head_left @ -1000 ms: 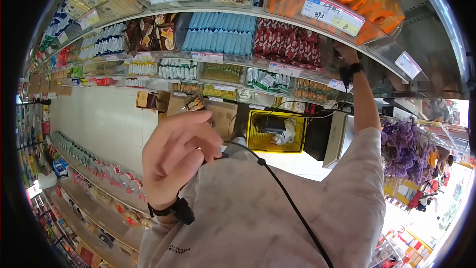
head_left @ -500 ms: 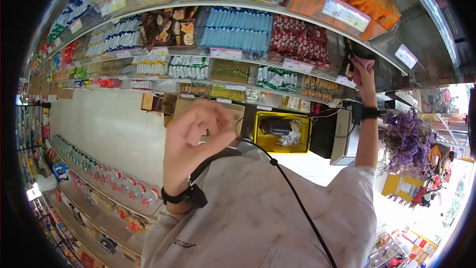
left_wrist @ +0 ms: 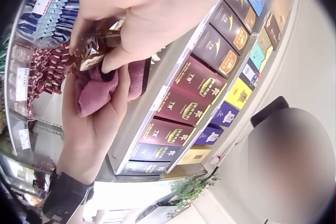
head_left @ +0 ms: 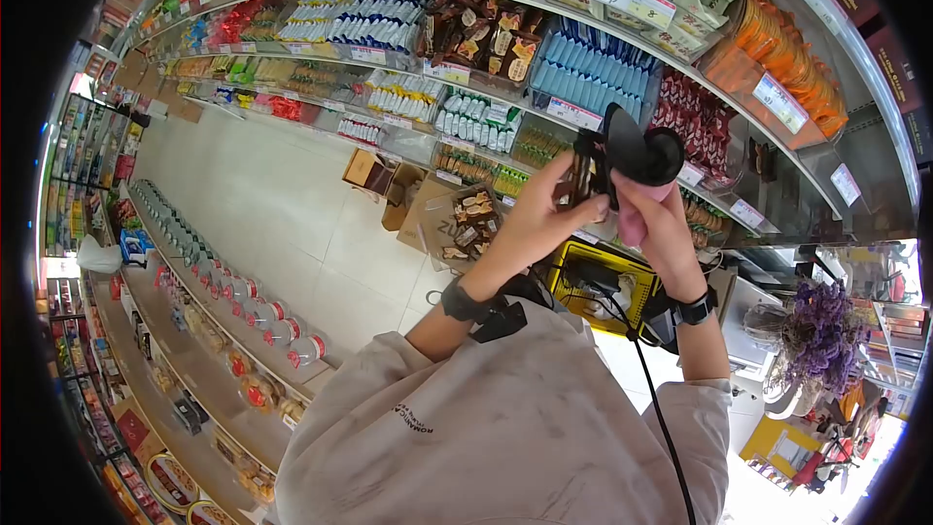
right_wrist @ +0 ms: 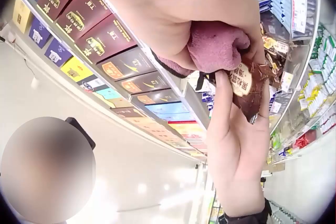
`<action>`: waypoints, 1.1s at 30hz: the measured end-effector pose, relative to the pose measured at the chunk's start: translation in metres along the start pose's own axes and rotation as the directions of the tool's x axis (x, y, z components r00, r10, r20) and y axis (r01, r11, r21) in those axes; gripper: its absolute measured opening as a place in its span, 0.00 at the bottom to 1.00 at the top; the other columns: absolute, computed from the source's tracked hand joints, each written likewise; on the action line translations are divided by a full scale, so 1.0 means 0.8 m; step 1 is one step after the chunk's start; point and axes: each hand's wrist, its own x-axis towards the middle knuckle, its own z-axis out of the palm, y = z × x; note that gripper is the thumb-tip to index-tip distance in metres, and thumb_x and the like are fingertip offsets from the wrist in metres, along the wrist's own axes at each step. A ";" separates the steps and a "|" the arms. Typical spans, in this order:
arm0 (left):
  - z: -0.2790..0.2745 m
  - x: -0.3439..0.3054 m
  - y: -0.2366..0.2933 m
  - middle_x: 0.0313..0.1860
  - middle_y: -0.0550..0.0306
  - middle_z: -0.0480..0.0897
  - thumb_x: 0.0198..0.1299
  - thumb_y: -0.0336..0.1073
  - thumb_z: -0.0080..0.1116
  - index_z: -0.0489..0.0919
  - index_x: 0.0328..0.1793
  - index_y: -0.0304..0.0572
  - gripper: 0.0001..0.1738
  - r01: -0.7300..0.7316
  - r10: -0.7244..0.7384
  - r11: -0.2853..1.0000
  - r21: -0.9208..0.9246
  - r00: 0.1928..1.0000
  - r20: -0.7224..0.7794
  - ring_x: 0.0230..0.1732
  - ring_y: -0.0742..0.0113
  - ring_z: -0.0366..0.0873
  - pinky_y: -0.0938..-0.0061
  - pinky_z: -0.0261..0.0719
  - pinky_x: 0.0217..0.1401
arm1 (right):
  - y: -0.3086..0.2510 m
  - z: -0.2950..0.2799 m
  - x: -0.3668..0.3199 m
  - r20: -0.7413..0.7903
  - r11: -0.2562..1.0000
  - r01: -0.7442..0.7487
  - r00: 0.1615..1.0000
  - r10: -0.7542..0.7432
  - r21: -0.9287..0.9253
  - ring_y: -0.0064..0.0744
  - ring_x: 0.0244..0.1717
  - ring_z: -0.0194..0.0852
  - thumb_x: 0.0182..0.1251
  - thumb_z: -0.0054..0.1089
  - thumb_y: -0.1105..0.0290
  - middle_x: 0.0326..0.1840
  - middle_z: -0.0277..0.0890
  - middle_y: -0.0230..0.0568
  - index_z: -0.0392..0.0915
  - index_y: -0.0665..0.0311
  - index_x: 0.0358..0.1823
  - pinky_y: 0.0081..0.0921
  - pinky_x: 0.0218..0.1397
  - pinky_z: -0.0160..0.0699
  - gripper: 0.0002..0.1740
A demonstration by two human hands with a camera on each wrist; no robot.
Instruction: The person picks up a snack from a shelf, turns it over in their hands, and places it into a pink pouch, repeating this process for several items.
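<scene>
- While left hand (head_left: 530, 228) and right hand (head_left: 666, 233) meet before the shelves (head_left: 525, 2), each holds something of its own.
- Left hand: thumb and fingers pinching a brown packet (right_wrist: 244, 90). Pale label with dark characters on the wrapper.
- Right hand: fingers curled round a pink cloth (right_wrist: 212, 45), dark-edged, bunched, touching the packet.
- Black curved piece (head_left: 646, 151) directly above the cloth in the head view; cannot tell what it is, or whether it is joined to the cloth.
- Packet lies between the two hands, in the air, well above the floor (head_left: 321, 219).
- Far side, beyond the hands: light blue packets (head_left: 593, 68), dark red packets (head_left: 695, 122) to their right, orange packets (head_left: 792, 68) farther right.
- Left of the blue: a bin of brown wrapped pieces (head_left: 481, 39).
- Lower, left of the hands: a tray of similar pieces (head_left: 471, 219) by a cardboard box (head_left: 418, 219).
- Below the hands: yellow basket (head_left: 593, 309), dark and white items inside.
- Right: purple flowers (head_left: 826, 326). Left: row of red-lidded jars (head_left: 282, 331).
</scene>
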 end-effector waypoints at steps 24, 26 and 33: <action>-0.040 -0.007 0.014 0.50 0.53 0.84 0.61 0.28 0.70 0.73 0.68 0.28 0.30 -0.255 0.281 0.896 0.364 0.959 -0.020 0.49 0.73 0.81 0.76 0.81 0.50 | 0.015 0.036 0.060 0.099 0.988 0.125 0.988 -0.116 -0.086 0.22 0.51 0.75 0.79 0.53 0.51 0.55 0.78 0.33 0.73 0.62 0.65 0.21 0.55 0.75 0.25; -0.052 0.006 0.003 0.54 0.52 0.83 0.61 0.27 0.70 0.72 0.70 0.29 0.32 -0.331 0.378 0.873 0.359 0.923 -0.068 0.50 0.72 0.81 0.76 0.81 0.52 | 0.006 0.024 0.062 0.144 0.983 -0.026 0.990 0.000 0.181 0.24 0.56 0.76 0.79 0.54 0.51 0.60 0.77 0.33 0.71 0.60 0.68 0.24 0.62 0.74 0.26; -0.034 -0.003 0.039 0.50 0.52 0.82 0.57 0.28 0.73 0.74 0.69 0.37 0.32 -0.291 0.399 0.882 0.371 0.880 -0.259 0.48 0.66 0.81 0.72 0.80 0.50 | 0.025 0.055 0.037 0.119 0.972 0.161 0.976 -0.183 0.173 0.21 0.58 0.76 0.74 0.64 0.64 0.61 0.77 0.31 0.72 0.60 0.67 0.24 0.59 0.76 0.23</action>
